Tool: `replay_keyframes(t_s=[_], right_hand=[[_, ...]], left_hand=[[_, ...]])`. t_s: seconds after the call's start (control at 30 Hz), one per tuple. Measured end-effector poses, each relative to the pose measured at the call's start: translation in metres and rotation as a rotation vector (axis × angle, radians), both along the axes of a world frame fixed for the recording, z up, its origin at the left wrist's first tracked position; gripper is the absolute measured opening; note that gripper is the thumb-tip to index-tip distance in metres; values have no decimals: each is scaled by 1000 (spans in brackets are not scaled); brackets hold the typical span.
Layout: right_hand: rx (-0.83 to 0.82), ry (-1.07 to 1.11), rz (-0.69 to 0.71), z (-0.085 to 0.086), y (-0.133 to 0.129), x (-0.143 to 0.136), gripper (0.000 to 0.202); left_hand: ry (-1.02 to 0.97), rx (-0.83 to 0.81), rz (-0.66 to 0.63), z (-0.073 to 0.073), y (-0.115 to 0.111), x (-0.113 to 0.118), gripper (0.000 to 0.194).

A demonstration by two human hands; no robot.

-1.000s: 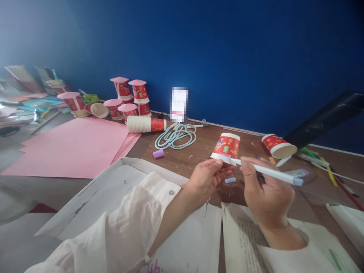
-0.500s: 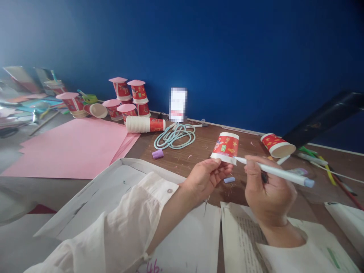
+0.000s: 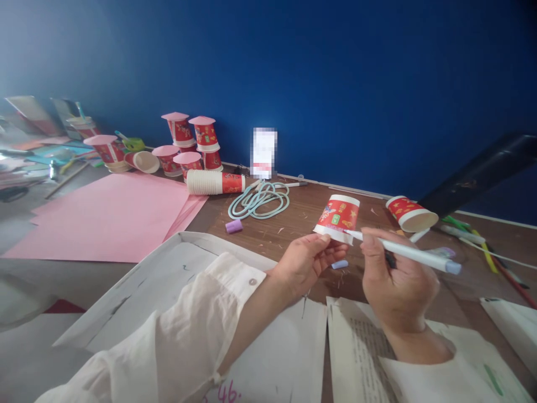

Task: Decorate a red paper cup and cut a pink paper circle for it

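Note:
An upside-down red paper cup (image 3: 339, 215) with printed figures is pinched at its white rim by my left hand (image 3: 308, 260), thumb in front and fingers underneath. The cup leans slightly to the right. My right hand (image 3: 398, 280) grips a white marker (image 3: 411, 251) with a pale blue end, and its tip meets the cup's lower right side near the rim. Small purple marks run along the cup just above the rim. Beneath the cup lies a light blue cap (image 3: 339, 264), and a purple cap (image 3: 234, 226) rests farther left.
Another red cup (image 3: 409, 214) lies on its side at right, near several pens. A coiled cable (image 3: 260, 201), nested cups (image 3: 213, 182), pink-topped cups (image 3: 205, 135) and pink sheets (image 3: 109, 218) are at left. A lit phone (image 3: 264, 153) leans against the wall.
The cup in my left hand has shifted slightly right and tilted more. The marker tip now touches a little farther in from the cup's right edge.

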State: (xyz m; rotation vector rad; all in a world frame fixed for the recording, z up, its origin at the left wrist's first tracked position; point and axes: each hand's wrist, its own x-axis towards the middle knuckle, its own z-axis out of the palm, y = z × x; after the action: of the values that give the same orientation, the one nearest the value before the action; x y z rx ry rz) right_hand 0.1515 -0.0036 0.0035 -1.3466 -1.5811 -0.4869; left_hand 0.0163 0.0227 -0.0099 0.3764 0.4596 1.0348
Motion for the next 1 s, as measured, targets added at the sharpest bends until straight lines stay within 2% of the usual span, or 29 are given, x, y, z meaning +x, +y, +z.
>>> replay_keyframes(t_s=[0.43,1.0], right_hand=[[39,-37,5,-4,0,1,13],[29,-31,0,-2,0,1,15]], left_hand=[[1,12,5,2,0,0,17],[2,-2,12,2,0,0,14]])
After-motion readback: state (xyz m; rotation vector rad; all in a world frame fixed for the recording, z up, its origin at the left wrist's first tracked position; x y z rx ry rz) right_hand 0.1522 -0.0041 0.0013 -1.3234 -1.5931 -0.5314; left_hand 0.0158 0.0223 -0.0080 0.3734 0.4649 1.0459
